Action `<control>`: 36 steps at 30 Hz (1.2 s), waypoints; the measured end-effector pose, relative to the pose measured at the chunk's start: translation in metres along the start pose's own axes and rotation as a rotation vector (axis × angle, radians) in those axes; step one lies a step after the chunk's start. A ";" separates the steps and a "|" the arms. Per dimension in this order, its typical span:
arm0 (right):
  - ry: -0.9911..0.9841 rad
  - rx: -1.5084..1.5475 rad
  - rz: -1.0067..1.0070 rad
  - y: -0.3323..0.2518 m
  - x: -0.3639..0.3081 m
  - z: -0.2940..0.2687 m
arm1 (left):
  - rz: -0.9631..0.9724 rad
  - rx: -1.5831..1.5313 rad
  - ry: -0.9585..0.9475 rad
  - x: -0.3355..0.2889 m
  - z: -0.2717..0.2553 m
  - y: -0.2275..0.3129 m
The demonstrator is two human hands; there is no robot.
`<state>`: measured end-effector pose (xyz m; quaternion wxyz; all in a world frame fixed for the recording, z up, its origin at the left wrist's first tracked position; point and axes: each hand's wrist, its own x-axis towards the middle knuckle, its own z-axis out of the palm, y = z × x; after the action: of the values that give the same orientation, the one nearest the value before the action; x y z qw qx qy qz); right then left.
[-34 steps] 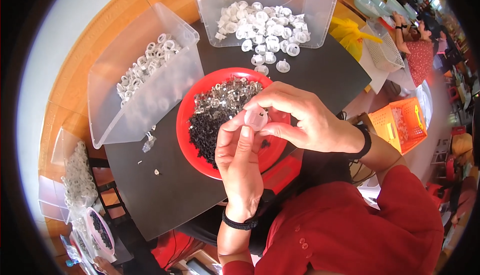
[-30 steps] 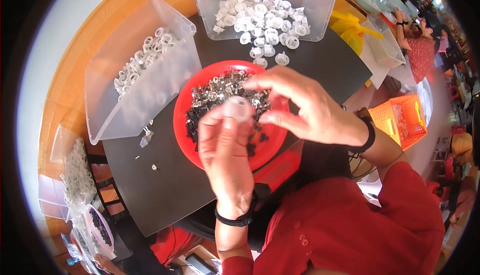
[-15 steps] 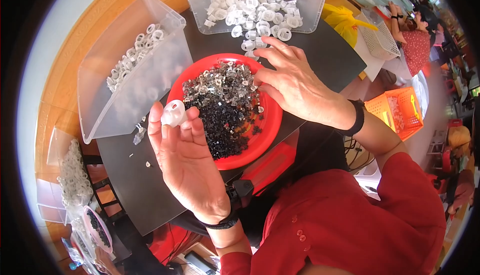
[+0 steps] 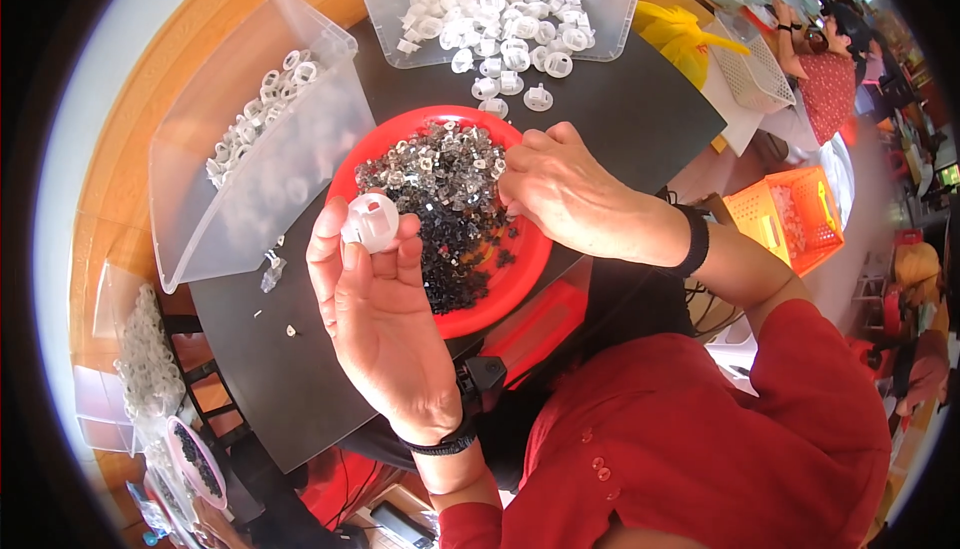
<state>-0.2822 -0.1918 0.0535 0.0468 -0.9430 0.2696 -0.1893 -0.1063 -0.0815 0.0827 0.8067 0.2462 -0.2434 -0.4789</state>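
A round white plastic part [image 4: 370, 224] with slots in its face is held in the fingertips of my left hand [image 4: 385, 334], palm turned up, over the left side of a red basin [image 4: 530, 284]. In the basin lie many small clear-grey parts [image 4: 425, 164] and black parts [image 4: 450, 284]. At the basin's right side, my right hand [image 4: 575, 194] has its fingers curled and pressed together above the small parts. Its fingertips are partly hidden, and whatever they may pinch does not show.
A clear bin [image 4: 370, 19] at the back spills white round parts [image 4: 515, 54] onto the dark table [image 4: 270, 379]. Another clear bin [image 4: 215, 219] with white rings stands at left. An orange basket [image 4: 780, 219] and a seated person [image 4: 830, 89] are at right.
My right hand's spread fingers have closed together at the basin's right side. In my left hand the white part has turned, so its slotted face shows more.
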 end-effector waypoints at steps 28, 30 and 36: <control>0.289 0.746 0.026 -0.021 0.018 -0.053 | -0.175 0.284 -0.040 -0.014 0.013 -0.035; 0.299 0.713 -0.033 -0.026 0.016 -0.053 | -0.122 0.308 -0.012 -0.015 0.014 -0.036; 0.275 0.505 -0.059 -0.029 0.009 -0.050 | -0.018 0.426 -0.038 -0.016 0.015 -0.038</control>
<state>-0.2800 -0.1715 0.1086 0.2376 -0.8744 0.1902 -0.3778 -0.1478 -0.0856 0.0675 0.7273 0.4042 -0.3523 -0.4284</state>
